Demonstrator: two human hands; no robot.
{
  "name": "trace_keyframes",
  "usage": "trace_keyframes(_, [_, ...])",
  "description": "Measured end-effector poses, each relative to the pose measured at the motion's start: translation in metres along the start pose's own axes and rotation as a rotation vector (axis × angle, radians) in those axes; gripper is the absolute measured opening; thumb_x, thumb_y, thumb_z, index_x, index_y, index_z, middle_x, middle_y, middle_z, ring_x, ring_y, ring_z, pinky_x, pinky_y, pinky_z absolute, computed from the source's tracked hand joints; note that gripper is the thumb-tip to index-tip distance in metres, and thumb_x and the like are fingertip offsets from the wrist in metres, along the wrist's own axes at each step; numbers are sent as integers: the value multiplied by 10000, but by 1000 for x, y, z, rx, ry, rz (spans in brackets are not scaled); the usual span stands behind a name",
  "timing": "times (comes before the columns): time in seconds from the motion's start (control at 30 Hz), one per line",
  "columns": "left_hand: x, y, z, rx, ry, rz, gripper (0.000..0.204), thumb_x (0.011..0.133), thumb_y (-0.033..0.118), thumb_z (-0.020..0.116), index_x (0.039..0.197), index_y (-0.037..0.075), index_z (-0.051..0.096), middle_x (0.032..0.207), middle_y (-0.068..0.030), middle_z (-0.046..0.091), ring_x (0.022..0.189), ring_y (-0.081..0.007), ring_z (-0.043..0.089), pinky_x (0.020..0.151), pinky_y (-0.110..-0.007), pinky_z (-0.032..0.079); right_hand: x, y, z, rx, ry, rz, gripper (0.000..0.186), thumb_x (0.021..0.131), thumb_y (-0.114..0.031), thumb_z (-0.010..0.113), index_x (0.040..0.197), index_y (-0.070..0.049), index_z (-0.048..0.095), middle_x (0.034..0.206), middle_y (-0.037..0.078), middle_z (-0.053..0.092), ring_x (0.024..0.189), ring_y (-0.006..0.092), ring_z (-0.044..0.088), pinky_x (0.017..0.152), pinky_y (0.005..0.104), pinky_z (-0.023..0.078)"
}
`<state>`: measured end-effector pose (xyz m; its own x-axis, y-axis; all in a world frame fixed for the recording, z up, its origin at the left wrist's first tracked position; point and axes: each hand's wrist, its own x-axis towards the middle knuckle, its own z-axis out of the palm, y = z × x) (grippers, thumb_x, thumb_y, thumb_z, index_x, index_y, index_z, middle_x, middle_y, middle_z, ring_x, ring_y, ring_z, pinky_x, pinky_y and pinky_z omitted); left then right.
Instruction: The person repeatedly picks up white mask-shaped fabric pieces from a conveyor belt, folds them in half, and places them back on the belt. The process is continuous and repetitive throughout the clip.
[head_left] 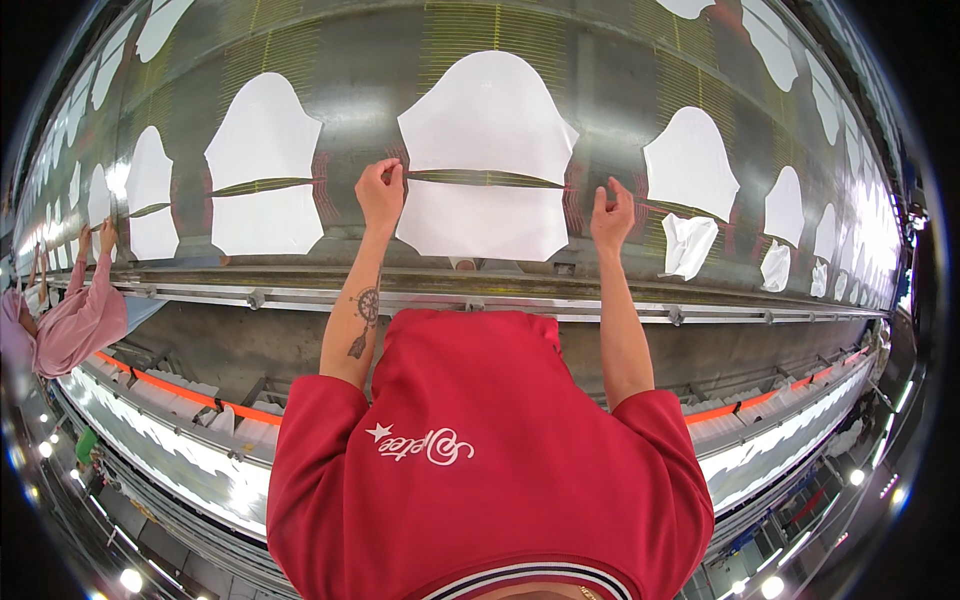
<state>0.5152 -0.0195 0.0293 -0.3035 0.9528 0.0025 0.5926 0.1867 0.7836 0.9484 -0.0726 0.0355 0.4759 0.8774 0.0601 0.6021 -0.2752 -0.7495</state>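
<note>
Two white fabric pieces, an arched upper one (487,115) and a squarer lower one (482,220), lie flat on the grey table (605,120), split by a narrow gap over yellow printed lines. My left hand (380,193) is closed at their left edge by the gap, fingertips at the upper piece's corner; what they grip, if anything, is hidden. Right of the pieces, my right hand (612,212) is raised with fingers apart and bent, holding nothing, near red printed lines. A crumpled white piece (687,243) sits farther right, below another flat arched piece (690,155).
More white pieces (262,125) lie in rows along the long table. A metal rail (500,300) runs along its near edge. A co-worker in pink (80,320) reaches onto the table at far left. Behind me are an orange strip (170,382) and another long lit surface (180,450).
</note>
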Motion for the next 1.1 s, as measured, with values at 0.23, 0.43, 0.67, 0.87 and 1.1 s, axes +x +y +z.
trace_keyframes(0.23, [-8, 7, 7, 60, -29, 14, 179, 938, 199, 778, 990, 30, 807, 905, -135, 744, 788, -299, 733, 758, -425, 562, -5, -1, 3, 25, 23, -8, 363, 999, -205, 730, 1311, -20, 729, 1269, 126, 707, 629, 131, 628, 624, 299, 523])
trace_keyframes(0.43, [-13, 14, 14, 263, -15, 118, 199, 967, 244, 735, 943, 59, 804, 886, -136, 713, 824, -365, 704, 745, -485, 550, -11, -5, 3, 53, 29, -2, 349, 992, -184, 726, 1296, -12, 730, 1277, 148, 704, 664, 158, 676, 627, 305, 547])
trace_keyframes(0.67, [-12, 23, 19, 387, -63, 72, 202, 959, 227, 714, 862, 60, 774, 871, -137, 683, 817, -387, 688, 744, -505, 543, -21, -11, 3, 78, 23, 54, 344, 985, -156, 719, 1294, -4, 726, 1284, 160, 698, 682, 171, 697, 647, 312, 563])
trace_keyframes(0.87, [-10, 24, 22, 340, -29, 78, 219, 951, 219, 697, 842, 45, 772, 889, -145, 702, 826, -385, 695, 752, -507, 547, -23, -14, 5, 91, 20, 72, 341, 989, -144, 711, 1297, 0, 721, 1296, 162, 688, 698, 172, 694, 656, 307, 561])
trace_keyframes(1.1, [-4, 22, 26, 290, -74, -45, 256, 972, 234, 666, 865, 13, 736, 904, -166, 716, 859, -397, 705, 785, -524, 551, -7, -5, 20, 57, 87, -101, 316, 986, -163, 727, 1275, -38, 748, 1245, 145, 708, 737, 183, 699, 659, 313, 570])
